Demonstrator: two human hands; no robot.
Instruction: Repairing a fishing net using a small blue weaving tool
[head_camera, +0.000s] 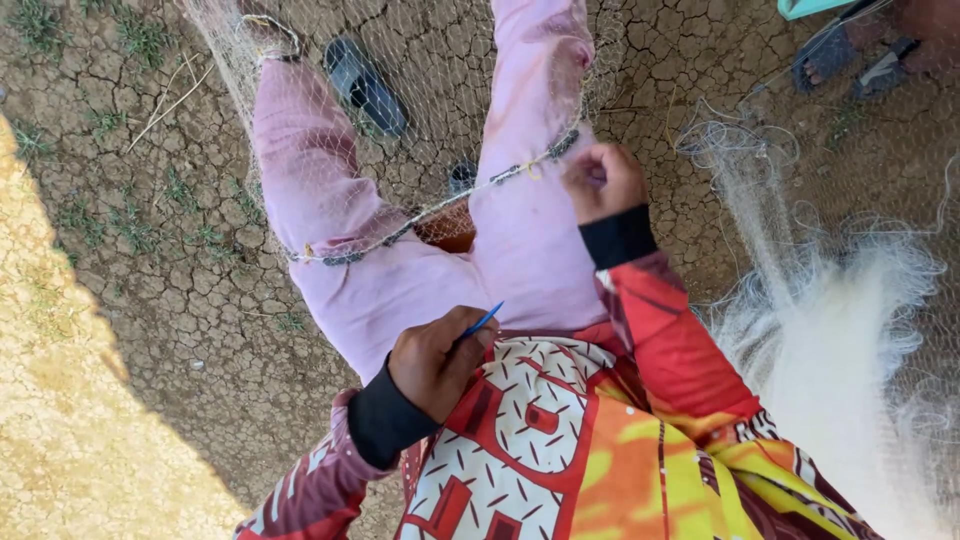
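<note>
I sit on cracked earth with my legs in pink trousers (520, 230) stretched out. A fine fishing net (420, 60) lies over my legs, and its weighted edge line (430, 210) runs across both thighs. My left hand (435, 360), close to my belly, grips a thin blue netting needle (483, 321) that points up and to the right. My right hand (602, 182) rests on my right thigh, fingers pinched on the edge line near its dark weights.
A pile of white net (840, 330) lies on the ground to my right. A dark sandal (365, 87) sits between my legs farther out. Another person's sandalled feet (860, 55) show at the top right. Sunlit yellow ground (70, 420) fills the lower left.
</note>
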